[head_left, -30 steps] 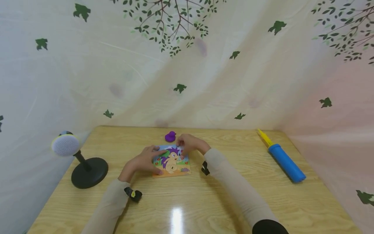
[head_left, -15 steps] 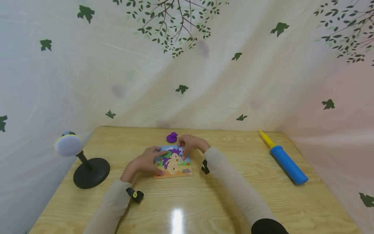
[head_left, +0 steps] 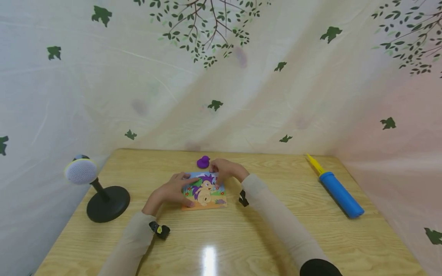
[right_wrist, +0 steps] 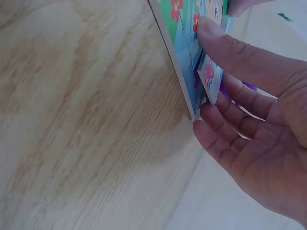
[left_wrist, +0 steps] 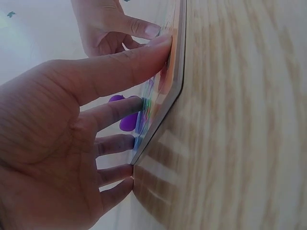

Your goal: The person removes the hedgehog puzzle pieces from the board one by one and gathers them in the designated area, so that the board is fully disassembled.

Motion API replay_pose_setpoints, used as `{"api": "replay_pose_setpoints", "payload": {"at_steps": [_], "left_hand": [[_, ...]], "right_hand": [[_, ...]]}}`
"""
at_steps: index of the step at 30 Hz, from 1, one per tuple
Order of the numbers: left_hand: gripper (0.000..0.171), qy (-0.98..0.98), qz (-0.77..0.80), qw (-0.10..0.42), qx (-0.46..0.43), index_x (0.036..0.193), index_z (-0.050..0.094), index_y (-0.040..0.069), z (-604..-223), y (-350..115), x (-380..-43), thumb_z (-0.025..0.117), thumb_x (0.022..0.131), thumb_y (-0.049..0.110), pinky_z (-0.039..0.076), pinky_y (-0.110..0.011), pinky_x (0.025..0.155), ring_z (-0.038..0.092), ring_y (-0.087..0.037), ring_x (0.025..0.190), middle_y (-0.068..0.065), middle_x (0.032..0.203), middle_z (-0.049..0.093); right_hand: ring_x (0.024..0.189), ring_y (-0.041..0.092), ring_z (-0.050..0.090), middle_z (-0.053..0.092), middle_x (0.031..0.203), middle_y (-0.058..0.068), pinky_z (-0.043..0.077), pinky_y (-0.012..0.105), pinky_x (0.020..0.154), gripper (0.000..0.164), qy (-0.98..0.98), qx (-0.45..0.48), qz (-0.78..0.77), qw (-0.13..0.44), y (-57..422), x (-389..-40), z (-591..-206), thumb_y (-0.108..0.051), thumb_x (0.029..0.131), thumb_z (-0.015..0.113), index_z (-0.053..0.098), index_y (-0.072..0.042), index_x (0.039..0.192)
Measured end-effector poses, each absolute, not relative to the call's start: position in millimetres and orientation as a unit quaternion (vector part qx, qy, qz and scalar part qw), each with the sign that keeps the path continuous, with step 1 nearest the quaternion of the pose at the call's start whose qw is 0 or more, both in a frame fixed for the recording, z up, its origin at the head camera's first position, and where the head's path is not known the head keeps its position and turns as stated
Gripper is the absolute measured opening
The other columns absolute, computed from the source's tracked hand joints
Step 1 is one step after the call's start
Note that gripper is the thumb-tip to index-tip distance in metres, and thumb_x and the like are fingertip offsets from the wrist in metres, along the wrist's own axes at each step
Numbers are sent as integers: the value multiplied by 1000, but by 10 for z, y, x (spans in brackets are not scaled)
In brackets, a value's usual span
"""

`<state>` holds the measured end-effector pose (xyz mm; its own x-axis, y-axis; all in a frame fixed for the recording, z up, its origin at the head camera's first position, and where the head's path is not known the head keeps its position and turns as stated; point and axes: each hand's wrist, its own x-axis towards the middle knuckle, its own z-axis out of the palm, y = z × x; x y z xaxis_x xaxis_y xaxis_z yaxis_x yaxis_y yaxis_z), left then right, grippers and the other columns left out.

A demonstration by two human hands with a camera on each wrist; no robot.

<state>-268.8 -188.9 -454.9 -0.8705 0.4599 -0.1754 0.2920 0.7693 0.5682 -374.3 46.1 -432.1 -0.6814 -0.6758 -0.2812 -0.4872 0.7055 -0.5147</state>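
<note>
In the head view, a flat picture puzzle [head_left: 203,196] lies on the wooden table [head_left: 195,237] ahead of the person, with both hands at it. The left hand [head_left: 174,189] spreads over its left side, index finger reaching across the picture and thumb near the front edge; the right hand [head_left: 224,168] bends over the far right corner, hiding what its fingertips touch. A purple duck [head_left: 203,162] sits just behind the puzzle, a blue-and-yellow pump [head_left: 340,194] lies well apart to the right, and a black stand [head_left: 108,205] with a round mesh head is on the left. In the left wrist view, the left hand is widely spread, its fingers nearly straight — the thumb presses on the puzzle's face, so it appears to steady rather than grip. In the right wrist view, the right hand is drawn into a pinch, thumb and fingers on a puzzle piece [right_wrist: 210,81] that tilts out of level with the rest at that corner. The step in hand seems to be working this piece into or out of its place; which one, the pictures cannot settle. Either way, the next move calls for a firm left hand and fine fingertip control — aligning edges to seat the piece, or lifting it without dragging its neighbours.
</note>
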Motion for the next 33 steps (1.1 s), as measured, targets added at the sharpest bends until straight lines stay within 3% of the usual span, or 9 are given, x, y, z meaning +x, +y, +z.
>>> {"api": "replay_pose_setpoints", "payload": {"at_steps": [15,26,33], "left_hand": [[87,926,282,157,194,156,43,15,-4541,-1892,-2683,84,81,37,26,-75,117,18,-51,150,-26,164,25],[88,928,280,153,195,156,43,16,-4547,-1897,-2670,84,82,38,26,-76,116,18,-52,150,-26,164,24],[88,925,282,153,201,155,43,14,-4540,-1898,-2655,84,81,38,25,-76,116,18,-53,150,-27,164,24]], "right_hand": [[96,21,56,60,108,12,54,35,89,51,908,-324,-223,143,556,-3543,-4367,-7,72,92,70,-3,118],[99,28,61,63,109,15,57,35,87,44,909,-345,-210,103,577,-3455,-4361,2,79,81,70,2,122],[108,28,63,67,117,13,56,41,97,42,906,-351,-223,80,643,-3455,-4345,0,82,80,70,0,123]]}}
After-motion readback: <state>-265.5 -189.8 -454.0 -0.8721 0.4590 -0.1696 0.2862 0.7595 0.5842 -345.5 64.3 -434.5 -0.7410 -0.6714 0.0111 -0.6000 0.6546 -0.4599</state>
